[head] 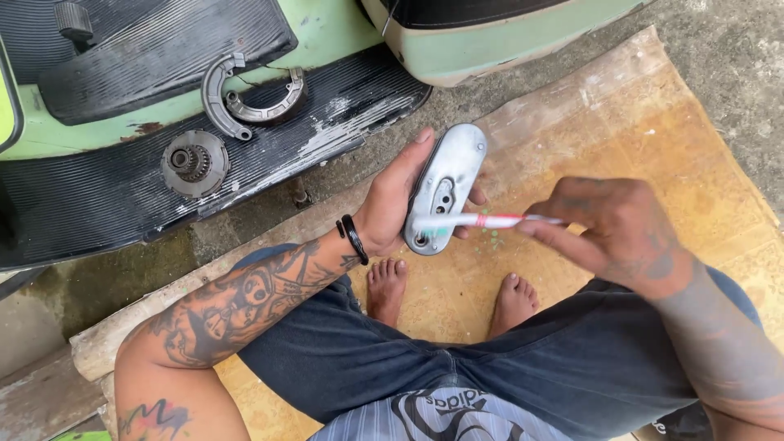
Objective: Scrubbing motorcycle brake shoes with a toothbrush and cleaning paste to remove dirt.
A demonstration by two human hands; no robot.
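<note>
Grey metal cover plate [442,189], oblong w/ two slots, sits upright-ish in my left hand [392,204]: palm behind it, thumb tip over its top-left edge, other fingers hidden behind the plate, only tips peeking at its right side. So left is clamped on it. My right hand [621,233] pinches a white-and-red toothbrush [482,220], fingers closed round the handle end; handle's tail is lost under my knuckles. Bristle head lies on the plate's lower part, can't make out bristles clearly. All of this is held up over the brown mat [653,139], near its top edge, above my bare feet. On the scooter footboard [98,196], top-left: a brake shoe [249,102] & a gear hub [194,163]. Scooter body cut off by frame.
</note>
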